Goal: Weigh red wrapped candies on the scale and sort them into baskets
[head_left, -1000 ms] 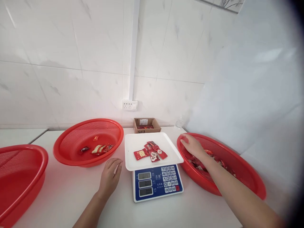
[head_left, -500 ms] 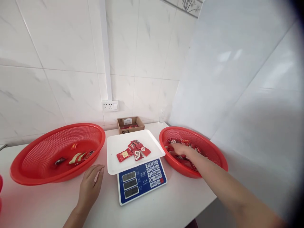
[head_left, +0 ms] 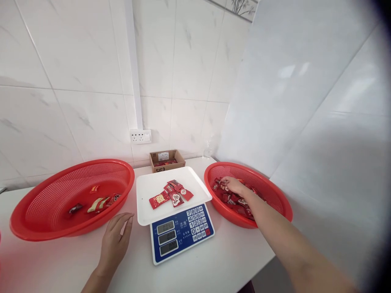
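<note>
My right hand (head_left: 233, 185) reaches into the red plastic basket (head_left: 279, 195) on the right. Its fingers are pinched together among small red wrapped packets (head_left: 232, 199); what they grip, if anything, I cannot make out. My left hand (head_left: 117, 234) rests near the left basket's rim, holding nothing, its fingers loosely bent and the thumb apart. Between the hands stands a digital scale (head_left: 183, 234) with a white tray (head_left: 148, 183). Several red packets (head_left: 171, 193) lie in a loose cluster on the tray.
A larger red basket (head_left: 70, 175) on the left contains a few packets (head_left: 99, 203). Behind the scale are an open cardboard box (head_left: 167, 160) and a clear plastic bottle (head_left: 207, 149). The white table (head_left: 214, 260) meets tiled walls with a socket (head_left: 140, 136).
My right hand has lifted slightly and drawn back from deeper among the packets, so its fingers show more. My left hand and the packets on the tray are unchanged.
</note>
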The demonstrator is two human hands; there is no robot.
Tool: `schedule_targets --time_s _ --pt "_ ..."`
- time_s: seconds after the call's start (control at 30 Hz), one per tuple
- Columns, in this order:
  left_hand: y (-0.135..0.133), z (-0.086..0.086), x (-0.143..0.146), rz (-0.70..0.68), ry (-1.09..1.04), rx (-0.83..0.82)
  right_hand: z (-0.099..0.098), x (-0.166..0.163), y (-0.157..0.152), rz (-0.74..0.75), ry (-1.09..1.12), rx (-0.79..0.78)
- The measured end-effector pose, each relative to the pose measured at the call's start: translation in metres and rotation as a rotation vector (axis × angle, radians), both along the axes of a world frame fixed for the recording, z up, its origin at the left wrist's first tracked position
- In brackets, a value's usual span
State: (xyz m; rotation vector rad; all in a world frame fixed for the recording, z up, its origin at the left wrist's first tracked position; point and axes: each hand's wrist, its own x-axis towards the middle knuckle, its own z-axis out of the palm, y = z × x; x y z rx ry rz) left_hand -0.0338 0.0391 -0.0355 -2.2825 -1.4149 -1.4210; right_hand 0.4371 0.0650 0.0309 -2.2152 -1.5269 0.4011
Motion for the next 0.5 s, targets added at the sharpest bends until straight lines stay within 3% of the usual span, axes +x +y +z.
schedule_targets --time_s 0.2,0.4,0.5 --pt "-0.0007 0.0032 0.0016 -0.005 0.005 0.022 0.0072 0.0095 -0.0024 -0.072 -0.06 -0.094" --pt "-0.0021 0.0027 0.002 0.016 -0.011 -0.032 0.0061 0.0102 -0.0048 -0.032 -0.057 -0.394" --pt "-0.0013 0.0004 0.0021 -0.005 -0.022 -0.059 0.0046 0.0065 -0.0044 -0.004 -0.073 -0.454"
